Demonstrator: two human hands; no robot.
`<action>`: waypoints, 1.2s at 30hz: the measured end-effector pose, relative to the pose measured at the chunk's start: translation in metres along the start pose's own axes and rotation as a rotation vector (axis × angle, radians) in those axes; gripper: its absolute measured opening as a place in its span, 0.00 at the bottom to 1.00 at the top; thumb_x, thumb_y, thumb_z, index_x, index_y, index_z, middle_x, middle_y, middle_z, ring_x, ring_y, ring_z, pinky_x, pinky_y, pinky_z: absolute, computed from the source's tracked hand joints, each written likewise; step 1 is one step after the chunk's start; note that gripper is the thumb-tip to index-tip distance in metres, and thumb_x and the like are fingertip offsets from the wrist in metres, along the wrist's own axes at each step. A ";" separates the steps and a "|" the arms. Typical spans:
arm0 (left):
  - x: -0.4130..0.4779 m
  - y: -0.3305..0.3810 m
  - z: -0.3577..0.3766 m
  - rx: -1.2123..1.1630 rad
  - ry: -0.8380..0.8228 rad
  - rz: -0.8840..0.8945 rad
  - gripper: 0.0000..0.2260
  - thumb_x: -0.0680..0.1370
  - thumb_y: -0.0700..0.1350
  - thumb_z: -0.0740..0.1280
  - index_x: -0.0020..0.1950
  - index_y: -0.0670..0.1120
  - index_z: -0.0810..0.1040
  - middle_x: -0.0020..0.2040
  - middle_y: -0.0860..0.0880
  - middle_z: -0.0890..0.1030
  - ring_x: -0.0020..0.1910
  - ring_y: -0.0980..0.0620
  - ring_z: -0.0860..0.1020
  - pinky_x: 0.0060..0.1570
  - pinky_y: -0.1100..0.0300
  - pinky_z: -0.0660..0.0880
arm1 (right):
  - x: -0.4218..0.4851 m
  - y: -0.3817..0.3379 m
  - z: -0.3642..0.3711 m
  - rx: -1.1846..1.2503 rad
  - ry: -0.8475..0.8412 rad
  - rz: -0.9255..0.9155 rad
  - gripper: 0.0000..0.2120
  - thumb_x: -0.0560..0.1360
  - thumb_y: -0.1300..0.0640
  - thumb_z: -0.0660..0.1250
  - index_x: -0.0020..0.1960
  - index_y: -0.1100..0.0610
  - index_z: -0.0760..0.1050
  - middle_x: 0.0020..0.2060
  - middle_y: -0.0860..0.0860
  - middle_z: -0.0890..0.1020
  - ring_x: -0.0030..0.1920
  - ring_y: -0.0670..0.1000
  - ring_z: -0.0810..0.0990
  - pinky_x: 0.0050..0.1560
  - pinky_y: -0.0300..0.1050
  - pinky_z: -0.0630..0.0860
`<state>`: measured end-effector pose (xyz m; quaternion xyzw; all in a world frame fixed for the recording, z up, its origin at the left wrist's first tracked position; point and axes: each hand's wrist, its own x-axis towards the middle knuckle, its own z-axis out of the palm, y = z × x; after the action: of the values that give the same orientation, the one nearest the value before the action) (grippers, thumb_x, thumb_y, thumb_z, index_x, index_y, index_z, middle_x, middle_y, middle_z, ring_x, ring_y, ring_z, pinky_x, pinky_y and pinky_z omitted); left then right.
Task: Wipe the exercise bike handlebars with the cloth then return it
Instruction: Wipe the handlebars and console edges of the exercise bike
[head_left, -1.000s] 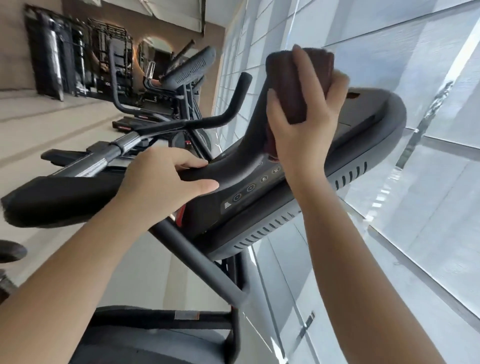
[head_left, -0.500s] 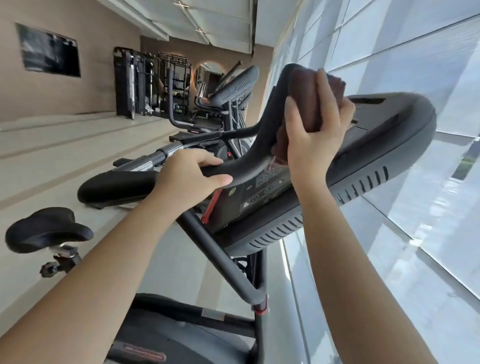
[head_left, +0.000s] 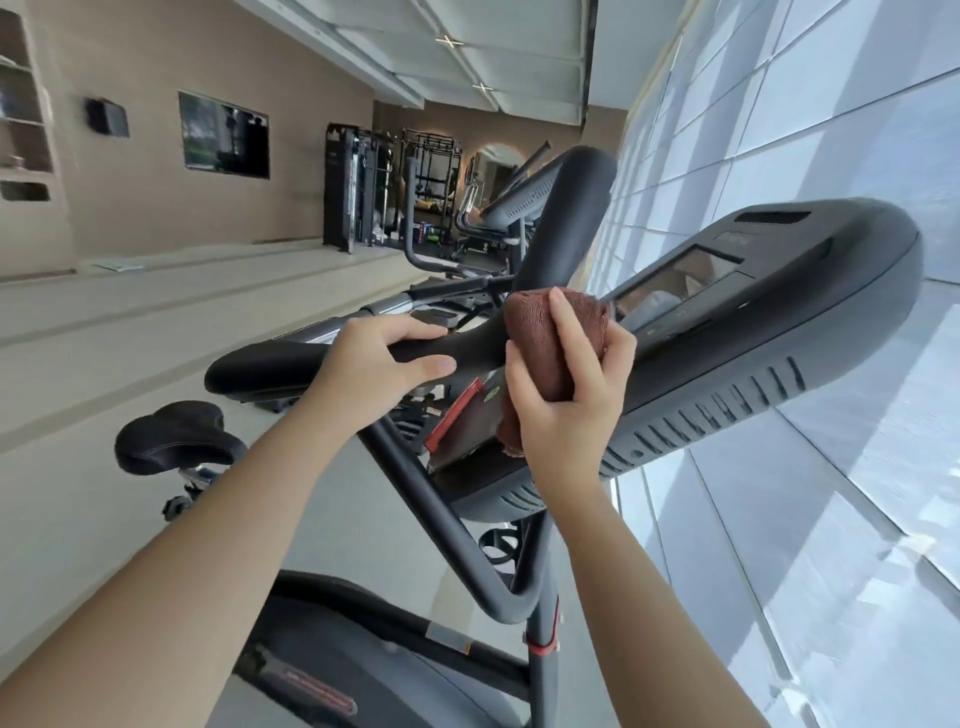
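Observation:
The view is rolled sideways. The exercise bike's black handlebars stretch across the middle, one padded horn pointing left and another rising to the upper right. My left hand grips the left horn near its bend. My right hand holds a brown cloth wrapped around the handlebar at the junction, just in front of the console. Part of the cloth hangs below my palm.
The bike's dark console with a screen sits right of my hands. The black saddle is lower left, the frame tubes below. Other gym machines stand farther back. A glass window wall runs along the right.
My right hand has slid the cloth from the tip of the upper horn to the junction by the console. The camera has swung, bringing the saddle and room into view. The left hand keeps its grip.

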<state>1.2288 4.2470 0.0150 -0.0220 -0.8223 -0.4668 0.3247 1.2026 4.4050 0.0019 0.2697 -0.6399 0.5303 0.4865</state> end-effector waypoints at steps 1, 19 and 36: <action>-0.002 0.000 0.000 0.006 0.008 0.006 0.13 0.68 0.43 0.75 0.48 0.58 0.80 0.44 0.64 0.78 0.45 0.70 0.75 0.43 0.81 0.66 | 0.011 -0.001 -0.003 0.020 0.010 -0.019 0.22 0.69 0.61 0.72 0.62 0.55 0.75 0.54 0.54 0.68 0.55 0.43 0.69 0.60 0.29 0.64; -0.028 0.022 0.024 0.103 0.160 -0.004 0.16 0.75 0.39 0.66 0.53 0.61 0.75 0.57 0.59 0.78 0.60 0.60 0.73 0.66 0.52 0.66 | 0.026 0.029 -0.001 0.363 -0.032 -0.061 0.22 0.68 0.61 0.72 0.61 0.57 0.73 0.54 0.59 0.70 0.56 0.50 0.71 0.61 0.31 0.64; -0.023 0.039 0.038 -0.038 0.272 -0.064 0.11 0.66 0.39 0.72 0.44 0.54 0.83 0.46 0.53 0.84 0.48 0.51 0.80 0.51 0.54 0.73 | 0.039 0.014 -0.005 0.521 -0.041 0.056 0.23 0.68 0.60 0.71 0.63 0.53 0.74 0.56 0.57 0.69 0.57 0.51 0.71 0.58 0.33 0.67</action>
<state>1.2404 4.3045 0.0179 0.0616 -0.7619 -0.4913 0.4176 1.1778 4.4208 0.0312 0.3788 -0.4987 0.6849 0.3724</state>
